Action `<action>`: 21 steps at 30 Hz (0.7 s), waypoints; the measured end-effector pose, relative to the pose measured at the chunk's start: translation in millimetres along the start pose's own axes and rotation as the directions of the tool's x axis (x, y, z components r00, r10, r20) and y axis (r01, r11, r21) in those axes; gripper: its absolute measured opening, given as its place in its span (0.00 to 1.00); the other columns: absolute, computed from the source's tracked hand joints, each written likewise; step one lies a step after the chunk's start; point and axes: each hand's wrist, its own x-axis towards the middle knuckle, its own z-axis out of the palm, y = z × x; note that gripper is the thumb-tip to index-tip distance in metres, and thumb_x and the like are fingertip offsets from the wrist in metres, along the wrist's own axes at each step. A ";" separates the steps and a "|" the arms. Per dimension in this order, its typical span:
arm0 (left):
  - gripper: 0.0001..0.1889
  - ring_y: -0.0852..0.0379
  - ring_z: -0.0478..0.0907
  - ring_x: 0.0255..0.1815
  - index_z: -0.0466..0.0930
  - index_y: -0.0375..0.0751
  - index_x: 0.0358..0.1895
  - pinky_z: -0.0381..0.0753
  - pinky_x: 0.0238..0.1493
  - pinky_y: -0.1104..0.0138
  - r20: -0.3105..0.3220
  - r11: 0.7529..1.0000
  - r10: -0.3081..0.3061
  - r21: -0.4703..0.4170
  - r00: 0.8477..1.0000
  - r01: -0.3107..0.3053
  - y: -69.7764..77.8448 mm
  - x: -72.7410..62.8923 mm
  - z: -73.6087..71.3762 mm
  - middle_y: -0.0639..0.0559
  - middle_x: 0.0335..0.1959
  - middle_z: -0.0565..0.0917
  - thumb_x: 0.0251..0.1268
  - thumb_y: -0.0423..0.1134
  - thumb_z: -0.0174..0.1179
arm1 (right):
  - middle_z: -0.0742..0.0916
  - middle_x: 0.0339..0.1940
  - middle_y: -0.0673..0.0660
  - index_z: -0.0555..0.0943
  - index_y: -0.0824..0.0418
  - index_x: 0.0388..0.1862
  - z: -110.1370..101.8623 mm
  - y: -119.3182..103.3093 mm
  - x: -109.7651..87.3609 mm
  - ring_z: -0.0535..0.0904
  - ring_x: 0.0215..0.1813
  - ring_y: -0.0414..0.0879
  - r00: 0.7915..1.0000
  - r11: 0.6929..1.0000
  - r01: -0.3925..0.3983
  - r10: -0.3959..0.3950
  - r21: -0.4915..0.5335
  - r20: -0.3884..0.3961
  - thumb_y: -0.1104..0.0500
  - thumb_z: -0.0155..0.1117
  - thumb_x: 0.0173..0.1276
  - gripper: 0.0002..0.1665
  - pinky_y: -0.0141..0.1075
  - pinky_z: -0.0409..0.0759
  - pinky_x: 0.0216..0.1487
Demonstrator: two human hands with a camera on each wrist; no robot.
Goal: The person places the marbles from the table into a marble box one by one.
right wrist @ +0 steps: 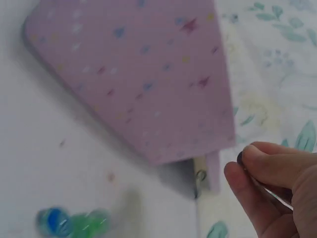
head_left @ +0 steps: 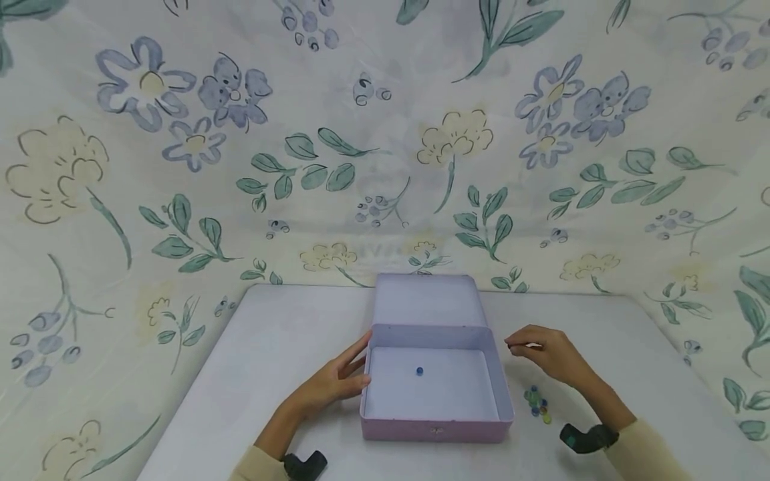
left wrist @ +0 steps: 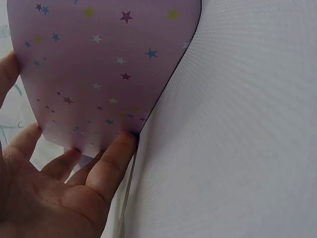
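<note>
An open lilac box (head_left: 438, 431), its outside printed with small stars, stands on the table with the lid (head_left: 428, 300) tipped back. One blue marble (head_left: 419, 371) lies on its floor. My left hand (head_left: 331, 382) rests against the box's left side, fingers fairly straight; the left wrist view shows their tips on the starred wall (left wrist: 99, 74). Beyond the box's right wall, my right hand (head_left: 550, 353) is raised above the table. Its thumb and forefinger pinch a small dark marble (right wrist: 240, 157), mostly hidden by the fingertips.
A small cluster of marbles (head_left: 535, 401), blue, green and yellowish, lies on the white table (head_left: 289, 321) right of the box, below my right hand. Behind the table hangs a flower-patterned cloth (head_left: 391, 167). A metal hinge (right wrist: 199, 176) shows at the box's back corner.
</note>
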 end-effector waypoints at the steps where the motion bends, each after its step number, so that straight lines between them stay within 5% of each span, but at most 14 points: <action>1: 0.45 0.31 0.38 0.82 0.42 0.67 0.81 0.67 0.70 0.38 -0.002 1.000 0.001 0.002 1.000 -0.001 0.0 -0.3 -0.1 0.49 0.84 0.34 0.70 0.47 0.62 | 0.90 0.40 0.54 0.88 0.61 0.43 -1.1 -4.6 4.0 0.84 0.44 0.30 1.000 1.000 -0.005 0.005 0.006 0.000 0.70 0.70 0.62 0.11 0.36 0.88 0.43; 10: 0.45 0.31 0.38 0.82 0.40 0.64 0.82 0.67 0.70 0.39 -0.010 1.000 0.003 0.016 1.000 -0.002 0.6 -2.4 -3.1 0.49 0.84 0.34 0.71 0.45 0.61 | 0.90 0.42 0.52 0.89 0.61 0.44 2.5 -44.4 51.7 0.85 0.44 0.35 0.994 0.995 0.081 -0.085 0.055 0.072 0.70 0.69 0.63 0.12 0.33 0.88 0.44; 21: 0.45 0.32 0.38 0.82 0.39 0.63 0.82 0.68 0.70 0.40 0.001 1.000 0.001 0.016 1.000 -0.001 0.8 -1.3 -1.0 0.49 0.84 0.34 0.71 0.46 0.61 | 0.90 0.40 0.53 0.89 0.60 0.42 35.3 -71.3 98.0 0.87 0.43 0.44 0.953 0.978 0.199 -0.207 0.057 0.223 0.69 0.71 0.62 0.10 0.31 0.87 0.44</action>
